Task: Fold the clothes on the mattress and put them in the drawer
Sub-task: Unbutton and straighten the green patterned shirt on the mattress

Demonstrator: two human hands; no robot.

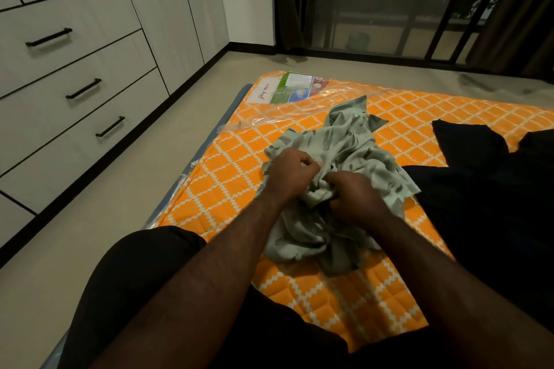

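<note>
A crumpled pale green shirt (pixel 344 153) with darker streaks lies on the orange patterned mattress (pixel 227 177). My left hand (pixel 289 172) pinches the shirt's fabric near its left side. My right hand (pixel 356 199) grips a bunch of the same shirt just to the right; the two hands are close together. A dark garment (pixel 479 204) spreads over the mattress to the right of the shirt. White drawers with black handles (pixel 84 88) stand shut along the left wall.
Clear plastic wrap and a printed label (pixel 293 90) cover the mattress's far corner. A strip of beige floor (pixel 120 189) runs between mattress and drawers. My knee in dark cloth (pixel 144 263) is at the mattress's near edge. A dark window with curtains (pixel 389 0) is behind.
</note>
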